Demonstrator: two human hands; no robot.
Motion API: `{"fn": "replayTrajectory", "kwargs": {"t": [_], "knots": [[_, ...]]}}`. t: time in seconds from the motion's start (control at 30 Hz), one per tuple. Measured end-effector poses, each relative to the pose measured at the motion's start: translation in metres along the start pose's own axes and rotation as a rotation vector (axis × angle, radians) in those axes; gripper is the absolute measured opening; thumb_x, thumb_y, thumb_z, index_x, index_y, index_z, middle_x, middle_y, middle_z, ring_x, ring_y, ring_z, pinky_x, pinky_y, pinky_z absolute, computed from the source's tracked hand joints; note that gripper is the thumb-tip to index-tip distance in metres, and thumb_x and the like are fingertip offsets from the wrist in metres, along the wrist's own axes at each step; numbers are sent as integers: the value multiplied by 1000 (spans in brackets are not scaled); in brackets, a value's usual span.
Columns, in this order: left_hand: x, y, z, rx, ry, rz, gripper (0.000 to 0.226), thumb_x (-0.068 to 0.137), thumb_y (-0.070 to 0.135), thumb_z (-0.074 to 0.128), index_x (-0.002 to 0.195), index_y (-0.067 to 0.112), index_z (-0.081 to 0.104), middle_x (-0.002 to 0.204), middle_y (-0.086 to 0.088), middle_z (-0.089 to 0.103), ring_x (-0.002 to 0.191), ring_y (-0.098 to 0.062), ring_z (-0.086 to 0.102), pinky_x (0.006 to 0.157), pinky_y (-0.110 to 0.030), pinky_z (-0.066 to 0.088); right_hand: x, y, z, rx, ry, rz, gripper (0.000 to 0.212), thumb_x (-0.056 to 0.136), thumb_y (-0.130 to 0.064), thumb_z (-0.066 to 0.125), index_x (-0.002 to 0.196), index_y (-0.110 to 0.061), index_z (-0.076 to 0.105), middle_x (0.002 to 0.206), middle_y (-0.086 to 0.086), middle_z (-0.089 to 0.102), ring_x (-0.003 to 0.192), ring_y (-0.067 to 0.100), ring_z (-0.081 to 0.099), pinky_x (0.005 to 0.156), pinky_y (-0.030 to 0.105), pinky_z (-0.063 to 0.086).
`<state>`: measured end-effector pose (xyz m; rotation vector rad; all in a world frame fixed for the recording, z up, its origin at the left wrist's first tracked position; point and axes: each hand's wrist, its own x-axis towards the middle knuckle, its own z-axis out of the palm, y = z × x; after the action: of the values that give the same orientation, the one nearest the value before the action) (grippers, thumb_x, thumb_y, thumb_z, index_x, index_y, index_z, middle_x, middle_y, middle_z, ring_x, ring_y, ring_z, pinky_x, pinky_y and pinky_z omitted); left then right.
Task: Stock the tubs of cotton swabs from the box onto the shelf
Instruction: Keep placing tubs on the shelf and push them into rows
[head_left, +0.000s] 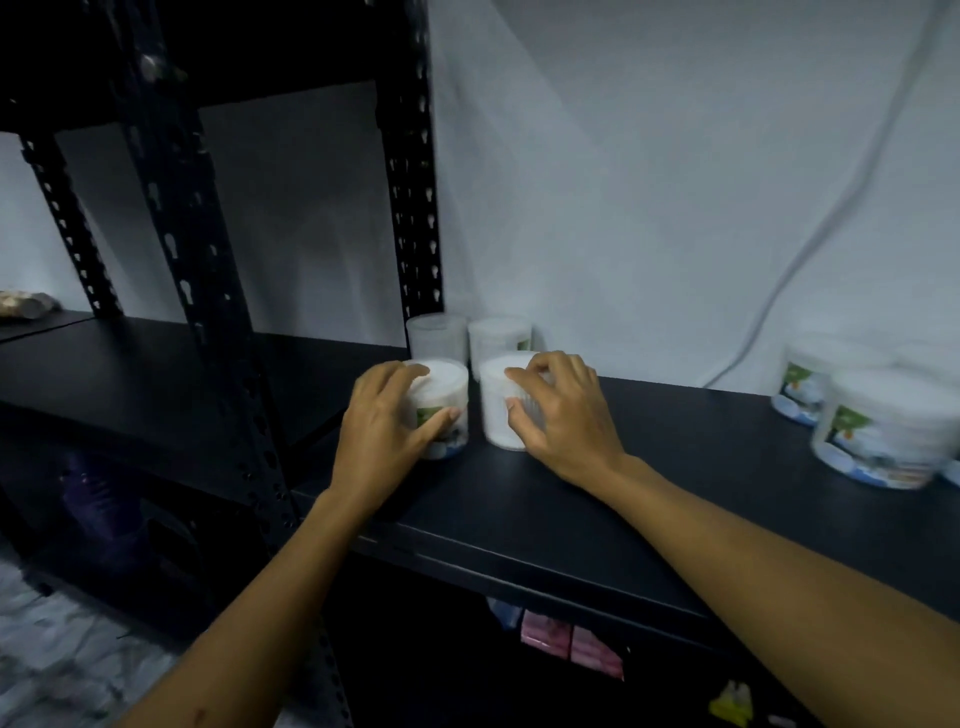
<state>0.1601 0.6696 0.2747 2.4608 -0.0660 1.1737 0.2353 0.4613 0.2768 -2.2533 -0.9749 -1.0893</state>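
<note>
two tubs in hand at once, both standing upright on the black shelf (571, 499) next to the upright post (415, 208). left hand (387, 431) wrapped around the left front tub (447, 410), thumb across the label side and fingers over the top edge, so closed on it. right hand (563, 410) clamped on the right front tub (498, 410) the same way, fingertips hooked over the lid rim, thumb low on the side wall. two more tubs tucked right behind: back left tub (435, 335) and back right tub (500, 335), nearly touching the front pair. another bunch of tubs (872, 415) sits well apart at the right end of the shelf.

looks like the setting-down step, squaring the front row up against the back row (box nowhere in view, so no idea how many are left).

handling guess: thin clear plastic, stuffed with swabs, so probably very light and a bit squashy if squeezed hard. smooth round walls, likely slippery. best held around the middle of the side wall with a light pinch, or top-down by the lid rim as here. easy to knock the neighbours over when sliding them in, so go gentle.
</note>
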Motion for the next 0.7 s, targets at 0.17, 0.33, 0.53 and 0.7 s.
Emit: {"fn": "replayTrajectory", "kwargs": {"t": [0.17, 0.33, 0.53, 0.7], "knots": [[6, 9, 7, -75, -86, 62, 47, 75, 41, 76, 112, 14, 66, 124, -4, 55, 116, -21, 49, 95, -30, 41, -18, 17, -28, -24, 12, 11, 34, 85, -31, 54, 110, -13, 66, 102, 6, 57, 92, 22, 52, 82, 37, 45], [18, 36, 28, -156, -154, 175, 46, 73, 41, 78, 108, 13, 67, 119, -3, 57, 111, -19, 51, 91, -32, 45, -43, 32, -65, -78, -1, 39, 33, 89, -27, 53, 114, -10, 64, 107, 9, 58, 95, 26, 54, 85, 41, 46], [15, 84, 63, -292, -176, 300, 43, 71, 34, 82, 105, 12, 69, 115, -4, 59, 108, -20, 55, 92, -32, 46, -80, 51, -117, -164, 21, 88, 33, 89, -25, 55, 115, -7, 64, 108, 12, 58, 95, 28, 54, 83, 43, 45], [7, 130, 79, -395, -234, 377, 54, 73, 55, 70, 107, 14, 69, 115, -1, 59, 107, -18, 54, 92, -32, 46, -110, 65, -158, -226, 50, 142, 33, 88, -25, 56, 114, -7, 66, 107, 11, 58, 97, 25, 53, 85, 42, 43]]}}
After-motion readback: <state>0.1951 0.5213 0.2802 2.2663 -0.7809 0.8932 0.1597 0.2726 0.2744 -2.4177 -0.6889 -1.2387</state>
